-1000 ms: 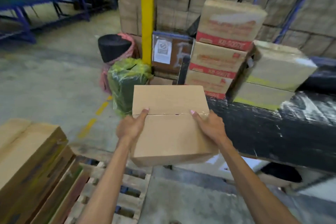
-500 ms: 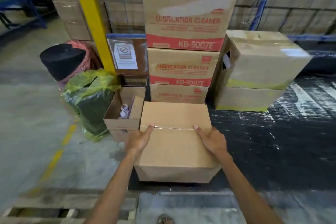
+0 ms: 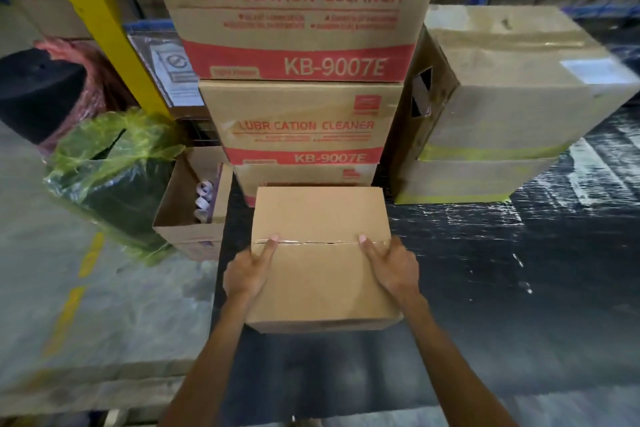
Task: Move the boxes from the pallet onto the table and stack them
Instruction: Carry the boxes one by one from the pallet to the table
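Note:
A plain brown cardboard box [image 3: 320, 274] with a taped centre seam is held over the near left part of the black wrapped table [image 3: 485, 288]. My left hand [image 3: 247, 270] grips its left side, thumb on the top near the seam. My right hand [image 3: 391, 265] grips the right side the same way. Whether the box touches the table cannot be told. Just behind it stands a stack of three red-printed "Lubrication Cleaner" boxes [image 3: 298, 121]. To the right sit two stacked plain boxes [image 3: 502, 114].
An open small carton [image 3: 187, 215] stands on the floor left of the table. Beside it are a green-wrapped bundle [image 3: 110, 177], a black roll [image 3: 34, 94] and a yellow post [image 3: 100, 28]. A pallet edge [image 3: 86, 388] lies at the lower left.
The view has moved closer to the table, away from the pallet. The box in both hands has travelled forward, from beside the table's edge to just in front of the red-printed stack.

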Tool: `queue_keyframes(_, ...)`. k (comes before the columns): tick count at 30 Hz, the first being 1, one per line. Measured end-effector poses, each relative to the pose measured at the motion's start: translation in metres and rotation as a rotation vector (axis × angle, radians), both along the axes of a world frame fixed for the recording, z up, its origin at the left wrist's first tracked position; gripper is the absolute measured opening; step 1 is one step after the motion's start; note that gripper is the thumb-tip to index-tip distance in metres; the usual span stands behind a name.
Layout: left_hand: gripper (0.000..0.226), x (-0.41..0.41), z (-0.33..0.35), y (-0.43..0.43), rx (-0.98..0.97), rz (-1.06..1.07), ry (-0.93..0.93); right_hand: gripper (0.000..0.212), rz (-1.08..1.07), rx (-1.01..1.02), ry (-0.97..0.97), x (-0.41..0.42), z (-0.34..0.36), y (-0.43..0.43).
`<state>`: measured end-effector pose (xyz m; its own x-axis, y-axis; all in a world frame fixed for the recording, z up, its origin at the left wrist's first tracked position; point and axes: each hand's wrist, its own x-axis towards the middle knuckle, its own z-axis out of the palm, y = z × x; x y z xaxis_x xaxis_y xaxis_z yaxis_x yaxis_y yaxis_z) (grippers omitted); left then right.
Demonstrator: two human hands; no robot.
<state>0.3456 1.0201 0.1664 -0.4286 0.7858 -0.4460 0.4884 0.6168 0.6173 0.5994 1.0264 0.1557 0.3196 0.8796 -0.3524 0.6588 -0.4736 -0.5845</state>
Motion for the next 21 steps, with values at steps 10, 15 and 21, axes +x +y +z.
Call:
queue_keyframes(10, 0.073, -0.005, -0.010, 0.008, 0.024, 0.032, -0.040, 0.095, 0.039, -0.021, -0.213, -0.008, -0.009, 0.015)
queue_keyframes(15, 0.058, -0.038, -0.005, -0.026, 0.202, 0.201, -0.197, 0.082, 0.242, 0.340, -0.418, -0.077, 0.014, -0.016)
queue_keyframes(21, 0.048, -0.148, -0.024, -0.177, 0.258, 0.353, -0.035, 0.067, 0.708, 0.493, -0.067, -0.244, 0.016, -0.130)
